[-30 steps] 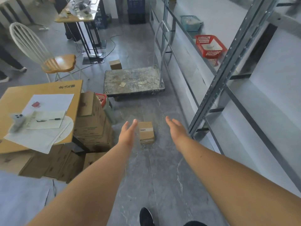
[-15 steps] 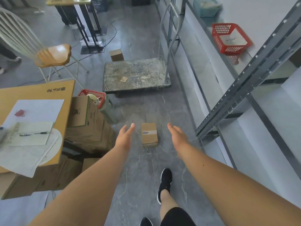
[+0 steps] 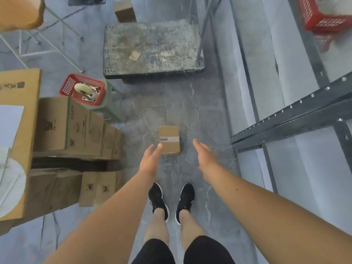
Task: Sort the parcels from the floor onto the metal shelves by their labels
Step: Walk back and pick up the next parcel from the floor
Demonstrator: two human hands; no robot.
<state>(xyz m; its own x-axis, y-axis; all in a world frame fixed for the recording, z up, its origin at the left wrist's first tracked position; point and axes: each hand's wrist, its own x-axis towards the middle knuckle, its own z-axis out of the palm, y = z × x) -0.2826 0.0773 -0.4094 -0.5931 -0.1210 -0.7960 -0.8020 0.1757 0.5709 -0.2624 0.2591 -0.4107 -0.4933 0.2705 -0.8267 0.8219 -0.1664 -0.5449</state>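
Observation:
A small cardboard parcel [image 3: 169, 139] with a taped label strip lies on the grey floor just ahead of my feet. My left hand [image 3: 150, 161] reaches down at its near left corner, fingers apart and empty, fingertips overlapping the box edge in view. My right hand [image 3: 204, 156] hangs open to the parcel's right, apart from it. A second small parcel [image 3: 124, 11] sits on the floor beyond the cart. The metal shelves [image 3: 297, 119] run along the right side.
A flat trolley [image 3: 152, 48] stands ahead. Stacked cartons [image 3: 76, 128] and a red basket [image 3: 82, 88] crowd the left, beside a table edge [image 3: 21, 88]. Another red basket [image 3: 320, 18] sits on the shelf. A chair [image 3: 21, 14] is far left.
I have stepped forward and tilted my head down; both feet now stand side by side below the parcel. Both hands have dropped closer to the parcel, the left one nearing its corner.

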